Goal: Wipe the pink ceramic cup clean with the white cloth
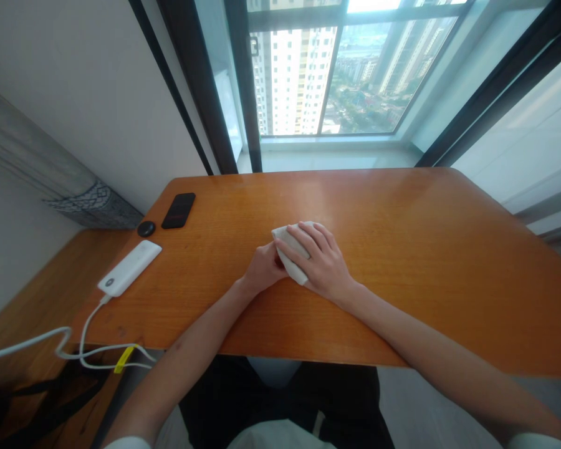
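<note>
A folded white cloth (295,249), perhaps a tissue, is held between my two hands above the middle of the desk. My right hand (322,259) lies over it from the right, fingers bent across its top and pressing it. From the left, my left hand (264,268) is curled against the cloth's near left edge, with its thumb side touching it. Most of the left fingers are hidden under the cloth and the right hand. Whether anything else is inside the cloth cannot be seen.
On the brown wooden desk (425,249), a black phone (179,210), a round black object (146,229) and a white power bank (129,268) lie at the left. A white cable (88,324) hangs off the left edge. A window (350,75) stands behind the desk.
</note>
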### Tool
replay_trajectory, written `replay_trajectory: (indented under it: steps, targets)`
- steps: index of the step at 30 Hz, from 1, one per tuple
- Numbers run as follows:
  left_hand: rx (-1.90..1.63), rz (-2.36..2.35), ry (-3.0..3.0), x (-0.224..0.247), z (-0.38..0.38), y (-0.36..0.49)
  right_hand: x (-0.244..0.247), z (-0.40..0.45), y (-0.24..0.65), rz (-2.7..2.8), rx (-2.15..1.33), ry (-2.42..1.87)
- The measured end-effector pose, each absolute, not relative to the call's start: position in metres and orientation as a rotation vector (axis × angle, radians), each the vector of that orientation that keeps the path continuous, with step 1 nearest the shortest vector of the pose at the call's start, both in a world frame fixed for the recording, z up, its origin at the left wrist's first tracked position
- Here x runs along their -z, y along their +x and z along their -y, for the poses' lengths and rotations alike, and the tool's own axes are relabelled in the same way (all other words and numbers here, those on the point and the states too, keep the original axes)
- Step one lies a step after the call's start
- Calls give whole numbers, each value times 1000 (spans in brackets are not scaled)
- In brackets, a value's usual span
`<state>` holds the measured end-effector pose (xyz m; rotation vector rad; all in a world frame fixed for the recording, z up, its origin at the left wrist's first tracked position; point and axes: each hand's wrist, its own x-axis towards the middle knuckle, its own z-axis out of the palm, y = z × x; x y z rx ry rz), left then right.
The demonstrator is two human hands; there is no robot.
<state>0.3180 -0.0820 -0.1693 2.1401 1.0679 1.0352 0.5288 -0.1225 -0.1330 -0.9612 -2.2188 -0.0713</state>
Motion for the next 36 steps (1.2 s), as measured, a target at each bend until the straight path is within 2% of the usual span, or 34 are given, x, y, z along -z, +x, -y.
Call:
replay_trajectory:
  steps: [7,13,21,26,33,36]
  targets:
    - [-1045,-1164,2131,160,83,323,139,112,527,1975,-17,-982]
    - [-1082,-1144,2169,154,85,325,139,105,529,1843,-227,-1016]
    - [-1096,-1127,2167,156,85,322,160,85,534,1543,-822,-1136]
    - [-1081,-1103,2157,158,85,321,159,92,534,1665,-497,-994]
    - [-1008,-1018,2146,159,87,324,137,109,540,1959,28,-1011]
    - [-986,-982,2150,163,85,322,133,113,539,2056,150,-957]
